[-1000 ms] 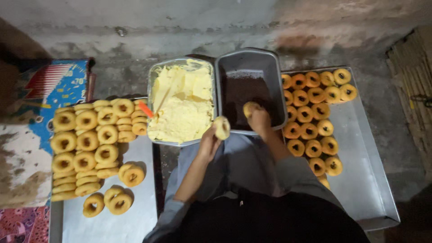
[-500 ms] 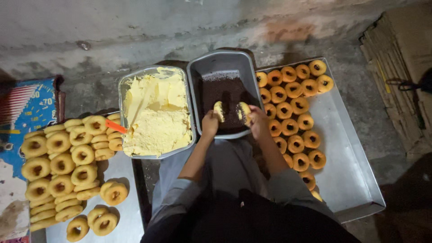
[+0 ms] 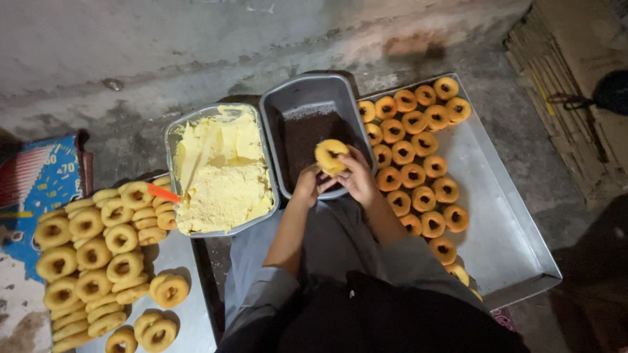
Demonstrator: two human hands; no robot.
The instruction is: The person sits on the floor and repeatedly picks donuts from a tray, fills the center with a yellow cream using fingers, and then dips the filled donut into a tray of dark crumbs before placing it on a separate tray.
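From the head camera, the right hand (image 3: pixel 358 178) gripped 1 doughnut (image 3: pixel 331 155) over the tin of dark filling (image 3: pixel 313 131). The left hand (image 3: pixel 306 185) touched it from below, its fingers seemingly curled. The tin of yellow cream (image 3: pixel 219 171) sat just left, and filled doughnuts (image 3: pixel 418 163) lined the right tray (image 3: pixel 504 229).

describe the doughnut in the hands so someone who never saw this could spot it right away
Start at the dark grey pan of brown topping, right of the pan of yellow cream. Just above its near edge, the right hand and left hand meet around one ring doughnut. It alone is lifted off a surface; every other doughnut lies on the metal trays to either side.
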